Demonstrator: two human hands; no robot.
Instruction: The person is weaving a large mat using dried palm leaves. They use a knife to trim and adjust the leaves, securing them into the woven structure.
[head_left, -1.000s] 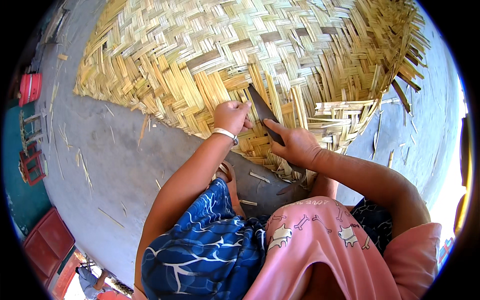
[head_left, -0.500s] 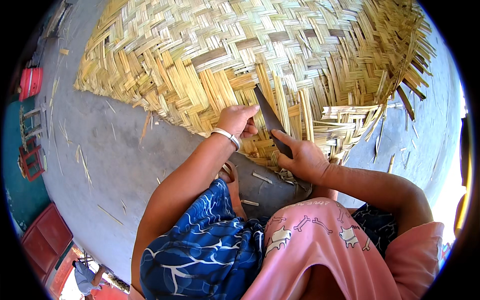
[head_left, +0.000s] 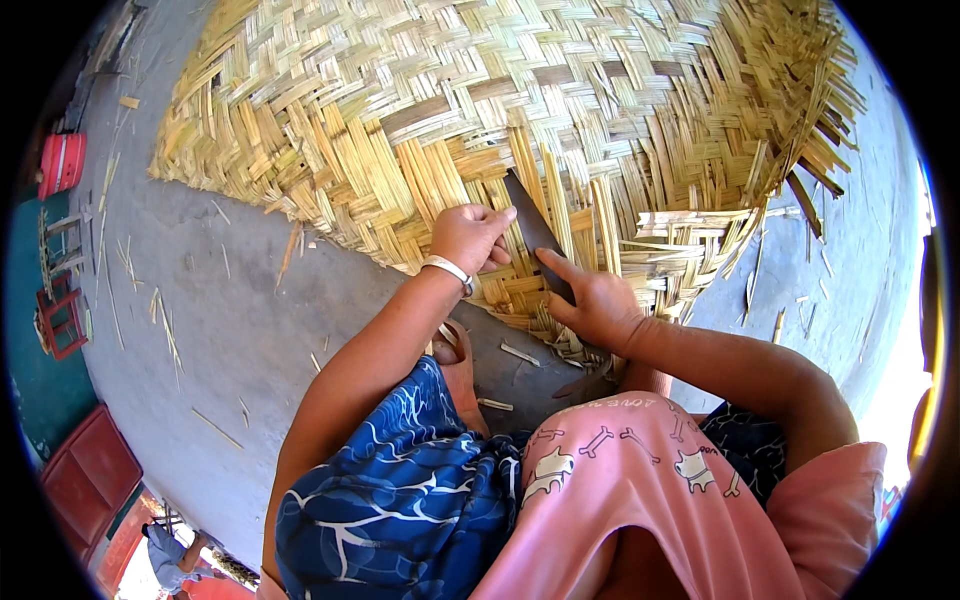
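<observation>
In the head view, the twill-woven splint mat (head_left: 520, 110) spans the top of the frame, its near corner reaching the centre just below the hands. The right hand (head_left: 592, 300), right of centre, is clamped on a dark flat blade (head_left: 532, 218), index finger laid along it, the tip pointing up-left over the weave. The left hand (head_left: 472, 240), at centre, has its fingers curled together beside the blade; whether they pinch a splint I cannot tell. Working well here seems to call for a low, steady blade, slid between splints without splitting them, and the left thumb clear of its edge. Loose splint ends (head_left: 606, 225) stand just right of the blade and could snag. Bare concrete floor (head_left: 250, 290) at left leaves elbow room; the sandalled foot (head_left: 455, 350) sits close below the mat's edge.
</observation>
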